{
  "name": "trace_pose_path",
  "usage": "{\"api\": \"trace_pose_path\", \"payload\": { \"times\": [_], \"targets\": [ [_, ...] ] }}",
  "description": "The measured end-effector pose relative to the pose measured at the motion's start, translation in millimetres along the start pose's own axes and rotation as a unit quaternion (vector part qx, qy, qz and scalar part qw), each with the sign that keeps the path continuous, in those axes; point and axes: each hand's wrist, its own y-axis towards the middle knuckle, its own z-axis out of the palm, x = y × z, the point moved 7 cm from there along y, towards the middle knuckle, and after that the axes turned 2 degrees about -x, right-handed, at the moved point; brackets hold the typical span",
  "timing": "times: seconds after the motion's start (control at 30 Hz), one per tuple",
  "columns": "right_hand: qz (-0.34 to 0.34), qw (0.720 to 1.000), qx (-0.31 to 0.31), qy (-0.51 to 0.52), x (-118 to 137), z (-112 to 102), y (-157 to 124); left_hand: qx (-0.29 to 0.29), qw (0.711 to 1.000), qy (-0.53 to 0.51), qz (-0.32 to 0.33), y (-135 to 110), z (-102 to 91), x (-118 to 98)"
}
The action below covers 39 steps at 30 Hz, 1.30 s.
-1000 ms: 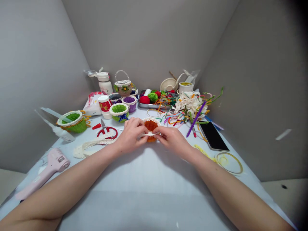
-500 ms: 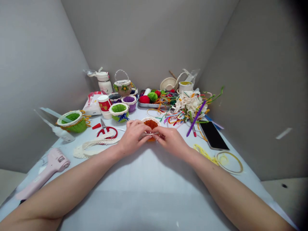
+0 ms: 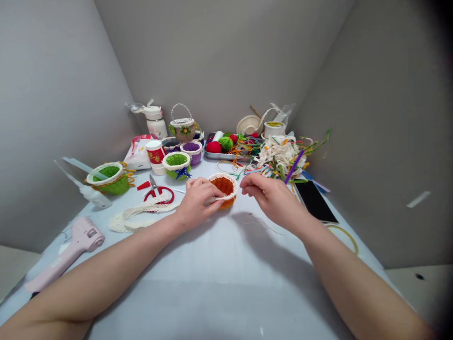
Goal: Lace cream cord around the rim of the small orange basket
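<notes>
A small orange basket [image 3: 226, 187] with a white lace rim stands on the table in front of me. My left hand [image 3: 200, 198] pinches the near left of its rim between thumb and fingers. To the right of the basket, apart from it, my right hand [image 3: 271, 196] is raised off the table. Its fingertips are pressed together; anything between them is too small to make out. Thin pale strands [image 3: 264, 225] lie on the table below that hand. Beside my left wrist are a white lace ribbon [image 3: 123, 218] and red-handled scissors [image 3: 159, 194].
A pink glue gun [image 3: 76, 245], a glue bottle [image 3: 94, 196] and a green basket [image 3: 113, 178] lie at the left. Several more baskets, including a purple one [image 3: 191, 152], stand behind. A yarn tray [image 3: 226, 156], a ribbon heap [image 3: 279, 153] and a phone [image 3: 314, 202] occupy the back and right.
My right hand has left the basket rim and moved right, still with closed fingertips. More of the orange basket now shows. My left hand stays on the rim.
</notes>
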Motion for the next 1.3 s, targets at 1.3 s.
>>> {"api": "trace_pose_path", "payload": {
  "times": [1.3],
  "targets": [
    [-0.139,0.983,-0.034,-0.111,-4,31,21,-0.033,0.999,-0.015,0.003,1,-1.0,1]
  ]
}}
